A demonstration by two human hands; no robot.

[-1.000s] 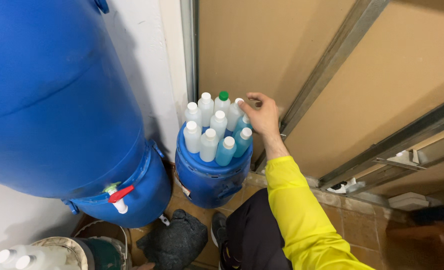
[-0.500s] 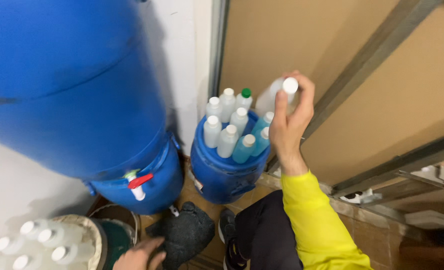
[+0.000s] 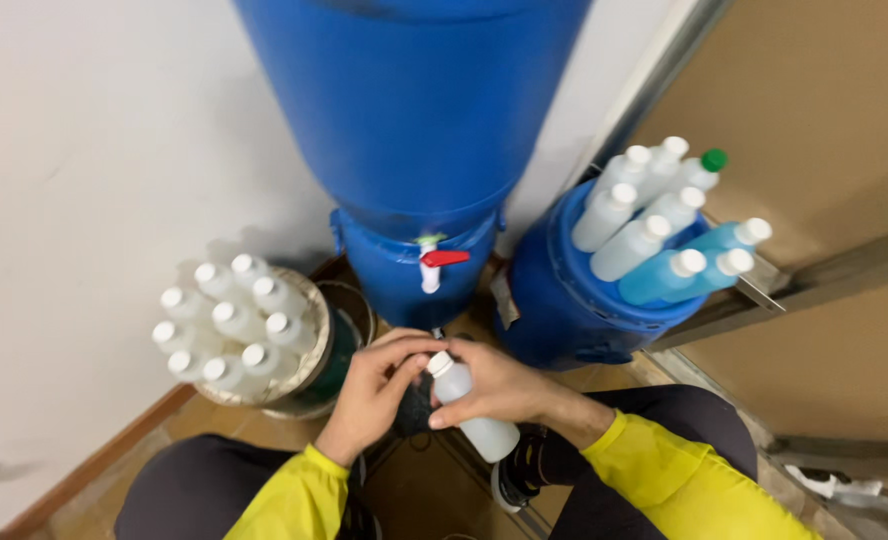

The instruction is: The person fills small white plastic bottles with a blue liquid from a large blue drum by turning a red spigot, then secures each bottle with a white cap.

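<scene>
Translucent plastic is what is gripped closest in: a small white-capped bottle (image 3: pixel 472 410) is held tilted above the person's lap, just below the big drum's tap. It is wrapped by the right hand (image 3: pixel 502 385), whose fingers are curled firmly around its shoulder, and its white cap (image 3: pixel 440 363) is pinched by the fingertips of the left hand (image 3: pixel 376 390). Both grips are closed on the bottle; what is in it cannot be told.

To the left, a round pale-rimmed bucket (image 3: pixel 304 370) is seen on the floor, packed with white-capped bottles (image 3: pixel 226 325), about nine of them, all upright.

To the right, a short blue drum (image 3: pixel 564 310) is loaded on top with more bottles (image 3: pixel 636 245): eight are counted, leaning outward. Seven are capped in white and one in green (image 3: pixel 713 159). Two or three are filled with blue liquid (image 3: pixel 664 280); the others look pale or clear.

Behind the hands, one tall blue drum (image 3: pixel 414 110) is stood against the white wall (image 3: pixel 94 150), with a white tap and red lever (image 3: pixel 436 262) fitted low on its front. Brown panelling (image 3: pixel 824 120) is seen at the far right.
</scene>
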